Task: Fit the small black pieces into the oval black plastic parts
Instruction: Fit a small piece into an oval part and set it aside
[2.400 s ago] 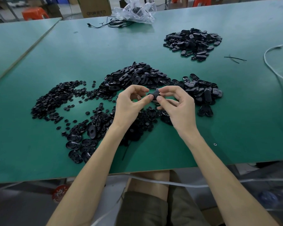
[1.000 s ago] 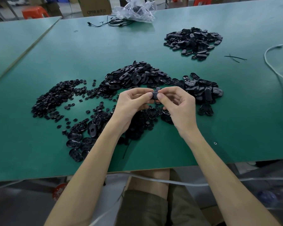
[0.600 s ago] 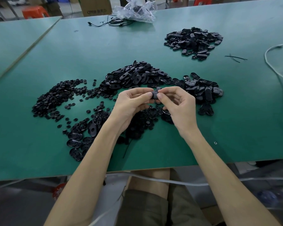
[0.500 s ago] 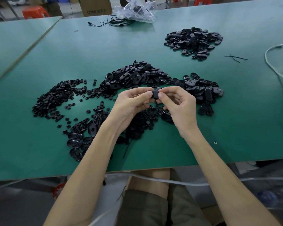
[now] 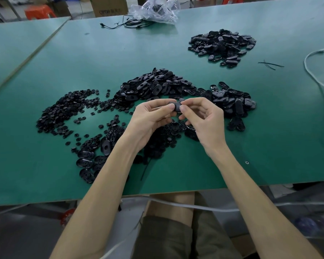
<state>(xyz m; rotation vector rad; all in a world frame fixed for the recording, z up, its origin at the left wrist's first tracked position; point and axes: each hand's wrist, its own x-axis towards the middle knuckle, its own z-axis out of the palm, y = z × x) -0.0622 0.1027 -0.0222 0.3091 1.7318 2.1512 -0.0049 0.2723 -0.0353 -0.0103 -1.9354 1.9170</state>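
Green counter (image 5: 45,165) spans the view.
Main heap (image 5: 157,86) of oval black plastic parts lies at ctr, running on to the right behind the hands; far heap (image 5: 223,45) of the same parts lies well apart, toward the far right.
Small black pieces (image 5: 64,109) lie spread at ctr-left, thinning to loose singles near the left forearm; several oval parts lie flat at the near-left edge of this spread.
Clear plastic bag (image 5: 155,10) sits at the far edge; white cable (image 5: 314,75) trails along the right side.
Left hand (image 5: 150,120) and right hand (image 5: 204,120) are raised just above the pieces, fingertips meeting.
One oval part (image 5: 175,106) is held btwn them; left grip is clamped on its left end w/ thumb and forefinger; right grip is clamped on its right end likewise.
Whether a small piece is seated in it: cannot tell, too small.
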